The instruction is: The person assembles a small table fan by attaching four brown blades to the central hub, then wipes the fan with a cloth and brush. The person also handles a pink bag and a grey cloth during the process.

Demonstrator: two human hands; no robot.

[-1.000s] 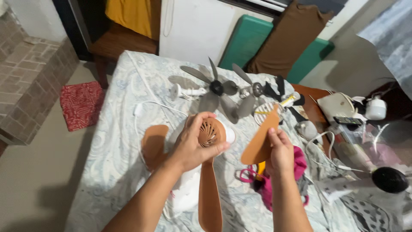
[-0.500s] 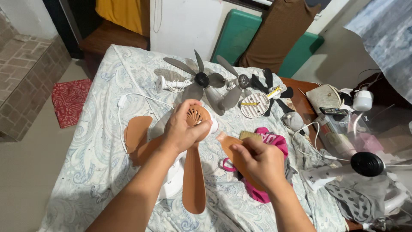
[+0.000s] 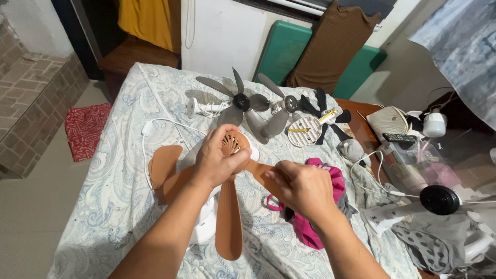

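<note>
Head view: left hand grips the orange fan hub, fingers curled around it above the patterned bedsheet. Right hand pinches a loose orange blade, its root just beside the hub. Step in hand, as judged: blade fitting. Seating calls for aligning the root with the hub.

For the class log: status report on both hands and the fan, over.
Left hand grips orange fan hub. Right hand holds loose blade against hub. Nothing in the way.

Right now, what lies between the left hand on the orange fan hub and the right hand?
In the head view, one orange blade spans the gap: the right hand holds it against the orange fan hub gripped by the left hand.
</note>
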